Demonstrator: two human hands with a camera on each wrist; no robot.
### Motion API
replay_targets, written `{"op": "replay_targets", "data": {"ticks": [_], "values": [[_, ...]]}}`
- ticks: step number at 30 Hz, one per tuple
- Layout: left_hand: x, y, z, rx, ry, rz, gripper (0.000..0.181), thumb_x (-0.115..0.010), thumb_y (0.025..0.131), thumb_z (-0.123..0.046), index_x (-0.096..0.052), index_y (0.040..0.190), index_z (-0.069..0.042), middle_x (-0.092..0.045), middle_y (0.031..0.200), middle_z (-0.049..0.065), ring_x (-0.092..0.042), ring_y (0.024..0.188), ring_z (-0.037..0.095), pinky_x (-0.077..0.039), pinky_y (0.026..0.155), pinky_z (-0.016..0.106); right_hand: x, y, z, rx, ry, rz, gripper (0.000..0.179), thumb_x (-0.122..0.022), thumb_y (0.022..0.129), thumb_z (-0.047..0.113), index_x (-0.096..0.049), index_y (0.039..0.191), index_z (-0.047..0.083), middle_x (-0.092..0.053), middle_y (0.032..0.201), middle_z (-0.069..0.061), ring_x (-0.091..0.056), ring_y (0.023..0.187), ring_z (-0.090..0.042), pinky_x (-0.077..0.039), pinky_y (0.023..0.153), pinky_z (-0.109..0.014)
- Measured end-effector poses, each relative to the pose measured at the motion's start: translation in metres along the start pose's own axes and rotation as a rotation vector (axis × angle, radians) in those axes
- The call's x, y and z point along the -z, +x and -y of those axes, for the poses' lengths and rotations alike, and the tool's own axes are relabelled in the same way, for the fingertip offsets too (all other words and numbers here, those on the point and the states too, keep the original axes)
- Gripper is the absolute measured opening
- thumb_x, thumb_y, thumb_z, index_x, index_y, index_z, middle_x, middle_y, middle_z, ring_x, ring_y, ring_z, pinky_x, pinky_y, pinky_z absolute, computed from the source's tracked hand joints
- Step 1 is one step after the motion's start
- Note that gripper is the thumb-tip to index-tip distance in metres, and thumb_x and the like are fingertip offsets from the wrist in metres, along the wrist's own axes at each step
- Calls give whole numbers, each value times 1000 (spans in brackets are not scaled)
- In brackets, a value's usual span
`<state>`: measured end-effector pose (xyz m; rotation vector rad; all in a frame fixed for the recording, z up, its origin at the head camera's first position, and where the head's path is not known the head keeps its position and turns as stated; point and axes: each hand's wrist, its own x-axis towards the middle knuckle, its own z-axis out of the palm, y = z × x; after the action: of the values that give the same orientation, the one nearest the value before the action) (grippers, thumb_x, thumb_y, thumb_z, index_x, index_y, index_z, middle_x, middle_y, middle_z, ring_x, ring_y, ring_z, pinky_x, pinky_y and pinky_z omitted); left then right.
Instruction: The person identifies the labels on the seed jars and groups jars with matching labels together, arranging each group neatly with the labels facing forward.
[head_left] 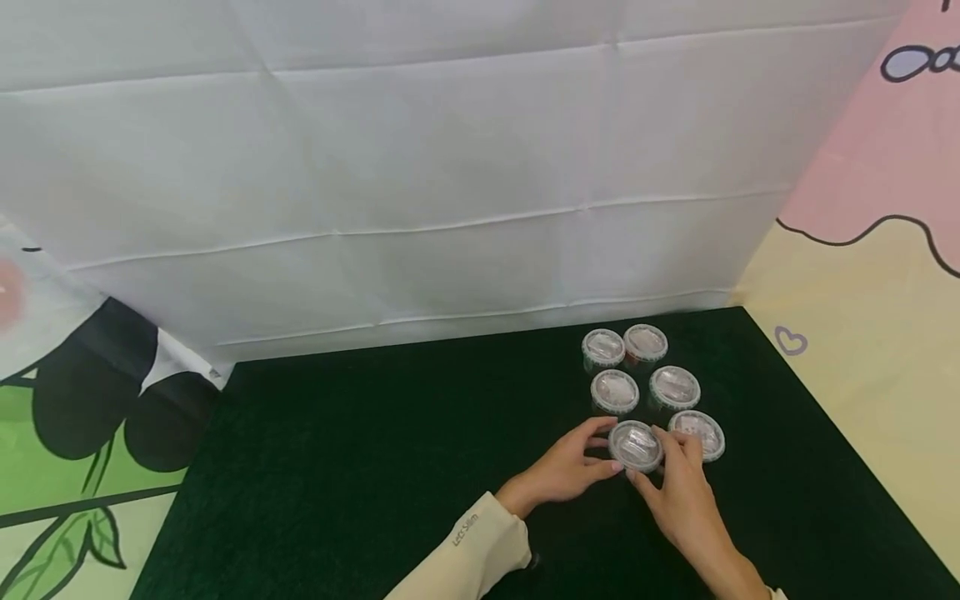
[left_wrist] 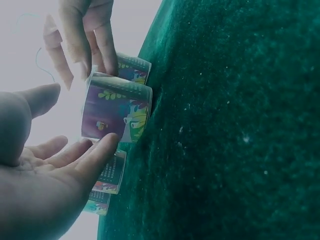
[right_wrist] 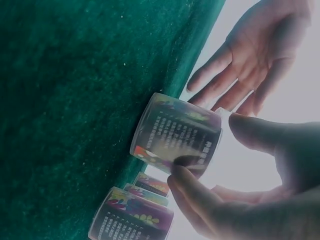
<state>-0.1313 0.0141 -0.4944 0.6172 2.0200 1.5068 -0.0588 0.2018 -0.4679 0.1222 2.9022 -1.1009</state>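
A small round plastic tub point(head_left: 636, 446) with a clear lid stands on the dark green cloth, between both hands. Its side carries a colourful sea-picture label, seen as purple on the tub point(left_wrist: 112, 107) in the left wrist view and printed with white text on the tub point(right_wrist: 175, 132) in the right wrist view. My right hand point(head_left: 684, 500) pinches this tub near its lid, thumb on the near side and fingers on the far side. At its left side my left hand point(head_left: 562, 471) is spread, fingertips at or very near the wall, the thumb apart.
Several similar lidded tubs stand in two rows behind and beside it, including a far-left tub point(head_left: 603, 348), a middle-right tub point(head_left: 674, 388) and a near-right tub point(head_left: 699, 435). Green cloth point(head_left: 375, 467) covers the table. A white sheet point(head_left: 450, 167) hangs behind; patterned sheets flank it.
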Motion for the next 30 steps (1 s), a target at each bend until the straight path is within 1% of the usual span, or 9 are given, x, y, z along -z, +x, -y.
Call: {"op": "replay_targets", "data": {"ticks": [2, 6, 11, 14, 17, 22, 26, 30], "values": [[0, 0, 0, -11, 9, -14, 59, -67, 105, -14, -43, 159, -12, -47, 161, 10, -56, 139, 22, -54, 101, 21, -2, 1, -1, 28, -6, -16, 69, -78, 94, 9, -43, 150, -13, -42, 140, -35, -61, 114, -43, -56, 92, -58], [-2, -1, 2, -49, 32, -36, 57, -66, 105, -12, -45, 157, -8, -51, 157, 12, -58, 135, 19, -54, 98, 19, -5, 1, -2, 85, -16, -66, 67, -81, 91, 6, -47, 146, -12, -53, 137, -36, -62, 116, -43, -56, 93, -59], [-1, -7, 1, -64, 54, -54, 56, -66, 106, -12, -45, 158, -5, -52, 156, 12, -59, 133, 17, -54, 99, 18, -8, 1, 0, 111, 24, -79, 68, -83, 90, 4, -47, 145, -13, -54, 135, -35, -62, 115, -43, -58, 92, -56], [4, -12, 0, -65, 70, -70, 55, -64, 107, -14, -45, 158, -7, -54, 154, 12, -60, 132, 17, -53, 101, 19, -8, 1, 2, 118, 73, -62, 68, -83, 90, 3, -46, 146, -13, -53, 136, -35, -62, 118, -44, -60, 93, -51], [10, -18, -3, -81, 82, -89, 52, -63, 108, -16, -47, 157, -7, -56, 151, 11, -61, 129, 16, -53, 103, 21, -7, 0, 3, 122, 138, -34, 69, -81, 91, 2, -45, 148, -12, -51, 140, -35, -61, 122, -48, -61, 93, -47], [20, -26, -6, -101, 97, -138, 47, -64, 108, -17, -52, 153, -10, -59, 144, 8, -61, 123, 13, -53, 103, 23, -5, 1, 10, 136, 245, 16, 67, -79, 94, 3, -45, 150, -9, -47, 147, -34, -57, 128, -54, -61, 95, -45], [29, -32, -4, -96, 113, -166, 47, -64, 107, -19, -52, 152, -11, -59, 141, 7, -61, 120, 14, -53, 103, 26, -4, 4, 18, 155, 312, 59, 65, -78, 95, 5, -45, 151, -6, -47, 149, -33, -56, 131, -54, -60, 97, -42], [38, -38, -2, -81, 93, -162, 50, -64, 108, -21, -49, 154, -12, -57, 145, 7, -60, 125, 20, -52, 107, 30, -6, 8, 26, 177, 358, 101, 66, -77, 95, 4, -44, 152, -5, -46, 151, -31, -56, 132, -52, -59, 100, -42]]}}
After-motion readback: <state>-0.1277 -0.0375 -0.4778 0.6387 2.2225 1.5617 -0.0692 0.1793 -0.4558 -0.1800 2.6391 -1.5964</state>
